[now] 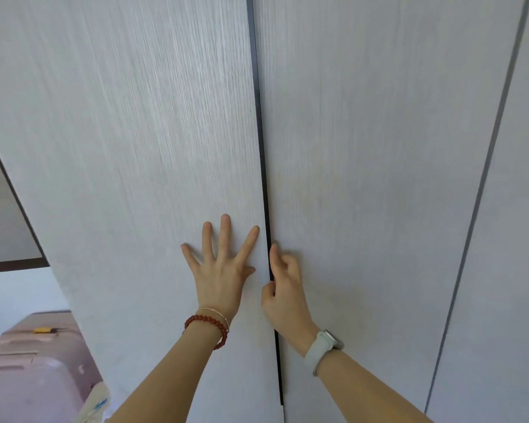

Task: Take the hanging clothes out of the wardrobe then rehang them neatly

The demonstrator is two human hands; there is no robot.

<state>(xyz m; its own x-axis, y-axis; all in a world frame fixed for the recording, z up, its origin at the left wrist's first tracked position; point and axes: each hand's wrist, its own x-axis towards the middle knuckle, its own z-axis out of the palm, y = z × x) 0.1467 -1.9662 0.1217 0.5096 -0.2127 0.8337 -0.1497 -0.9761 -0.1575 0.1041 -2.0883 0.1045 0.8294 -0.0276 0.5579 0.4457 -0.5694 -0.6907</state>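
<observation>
Fingers (pixel 225 230) on the left hand (pixel 220 270) are spread wide and straight, pressed flat against the left wardrobe door (pixel 135 148), just beside the dark gap (pixel 264 178) where the two doors meet. Nothing is held in that hand, it's just palm-on-panel. That wrist has a red bead bracelet (pixel 208 326) plus a thin silvery chain right next to it.

Over on the other side, the right hand (pixel 283 288) sits right at the gap, fingers curled in, with the forefinger tip and thumb touching the edge of the right wardrobe door (pixel 379 178). Whether it's actually hooked round the edge or only resting on it, I honestly can't tell from this angle. A pale grey-green watch (pixel 322 346) is strapped on that wrist.

Both doors are light grey with a fine woodgrain look, and they look shut or very nearly so, only a narrow dark line showing between them. So the hanging clothes can't be seen at all. Another door seam (pixel 483 193) runs down further right.

Down in the lower left corner there's a pink suitcase (pixel 28 377) with something small and yellow (pixel 43 330) lying on top of it, well apart from the hands.
</observation>
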